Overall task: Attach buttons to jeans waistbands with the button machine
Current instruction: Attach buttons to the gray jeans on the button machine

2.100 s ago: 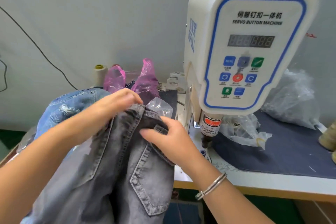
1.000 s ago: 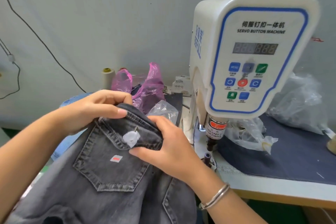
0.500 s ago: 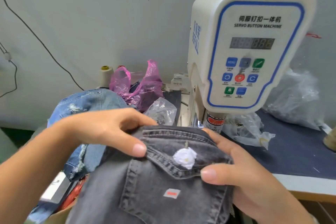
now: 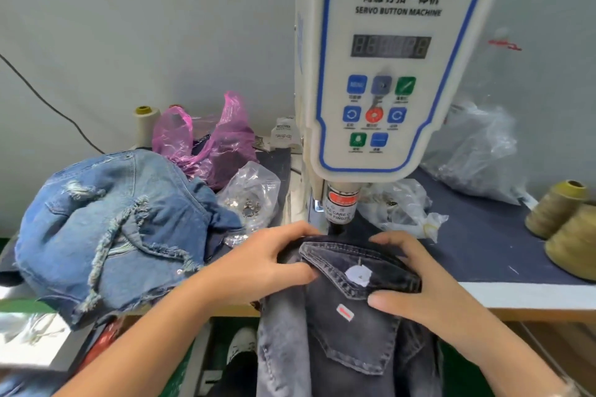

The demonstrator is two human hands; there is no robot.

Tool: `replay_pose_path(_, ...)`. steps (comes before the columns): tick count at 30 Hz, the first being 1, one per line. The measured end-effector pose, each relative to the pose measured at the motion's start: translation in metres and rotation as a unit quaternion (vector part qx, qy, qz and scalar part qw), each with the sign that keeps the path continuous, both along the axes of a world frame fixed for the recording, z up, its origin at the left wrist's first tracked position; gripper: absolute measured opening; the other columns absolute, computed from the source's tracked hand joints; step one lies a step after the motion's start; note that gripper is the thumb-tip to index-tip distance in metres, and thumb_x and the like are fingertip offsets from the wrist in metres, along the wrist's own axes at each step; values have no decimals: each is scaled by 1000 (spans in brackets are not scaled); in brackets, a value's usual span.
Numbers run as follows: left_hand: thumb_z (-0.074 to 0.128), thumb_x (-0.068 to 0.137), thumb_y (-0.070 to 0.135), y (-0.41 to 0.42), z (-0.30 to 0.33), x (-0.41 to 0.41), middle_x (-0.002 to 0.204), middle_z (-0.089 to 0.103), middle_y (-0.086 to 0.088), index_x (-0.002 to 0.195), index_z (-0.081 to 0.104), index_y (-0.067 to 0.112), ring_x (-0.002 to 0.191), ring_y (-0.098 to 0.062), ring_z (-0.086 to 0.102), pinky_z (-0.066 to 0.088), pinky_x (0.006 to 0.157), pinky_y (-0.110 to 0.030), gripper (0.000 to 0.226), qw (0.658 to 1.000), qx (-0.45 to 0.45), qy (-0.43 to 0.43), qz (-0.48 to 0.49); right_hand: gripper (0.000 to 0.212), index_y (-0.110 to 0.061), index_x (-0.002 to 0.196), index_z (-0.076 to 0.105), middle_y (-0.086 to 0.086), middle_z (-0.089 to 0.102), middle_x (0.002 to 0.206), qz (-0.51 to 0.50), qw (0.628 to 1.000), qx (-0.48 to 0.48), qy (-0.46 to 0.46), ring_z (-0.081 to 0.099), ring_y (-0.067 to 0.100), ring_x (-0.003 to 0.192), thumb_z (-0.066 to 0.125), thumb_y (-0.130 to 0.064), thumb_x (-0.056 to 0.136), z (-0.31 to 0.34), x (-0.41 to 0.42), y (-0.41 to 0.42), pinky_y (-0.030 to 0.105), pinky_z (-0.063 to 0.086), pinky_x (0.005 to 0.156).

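My right hand [image 4: 419, 280] grips the folded top edge of the grey jeans [image 4: 351, 332], thumb lying flat on the back pocket below the flap and fingers curled over the waistband's far side. My left hand [image 4: 267, 264] pinches the same edge at its left end, thumb on the near face, fingers arched over the top. Both forearms reach in from the bottom of the view, wrists low. Between my hands sits the pocket flap with a white tag [image 4: 358, 274]; a small red-and-white sticker [image 4: 345, 313] lies on the pocket beneath. The legs hang off the table's front edge [image 4: 532, 300]. The waistband lies just below the punch head [image 4: 340, 203] of the servo button machine [image 4: 393, 58]. To the left are a heap of blue distressed denim [image 4: 106, 229] and a clear bag of buttons [image 4: 251, 196].
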State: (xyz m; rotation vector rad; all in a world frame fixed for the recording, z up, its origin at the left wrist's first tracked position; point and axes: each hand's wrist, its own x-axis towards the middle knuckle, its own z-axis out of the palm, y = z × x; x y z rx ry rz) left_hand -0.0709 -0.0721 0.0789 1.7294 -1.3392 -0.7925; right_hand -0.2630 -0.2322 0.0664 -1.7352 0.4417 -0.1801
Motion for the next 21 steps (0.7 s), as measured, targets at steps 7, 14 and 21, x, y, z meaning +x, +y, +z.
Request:
replay_pose_path(7, 69, 71, 26, -7, -20, 7, 104, 69, 6, 105, 58, 27, 97, -12, 66, 52, 91, -36, 36, 995, 20, 90, 40, 54, -58, 113, 51, -28, 65, 108, 62, 990, -112, 52, 61, -9, 98, 70, -61, 63, -7, 19, -4, 19, 47, 84)
replay_pose_path(14, 72, 74, 38, -2, -12, 10, 121, 63, -16, 117, 58, 26, 107, -32, 64, 51, 93, -41, 47, 967, 54, 245, -35, 32, -14, 80, 76, 7, 72, 78, 110, 988, 103, -9, 68, 16, 69, 80, -40, 60, -6, 24, -9, 25, 52, 66)
replay_pose_path(21, 71, 75, 42, 16, -17, 23, 84, 73, 9, 86, 75, 23, 80, -7, 69, 49, 79, -21, 23, 963, 100, 235, -82, 61, -5, 90, 76, 15, 73, 83, 99, 949, 269, -131, 71, 23, 69, 96, -32, 39, -17, 10, -37, 30, 58, 63)
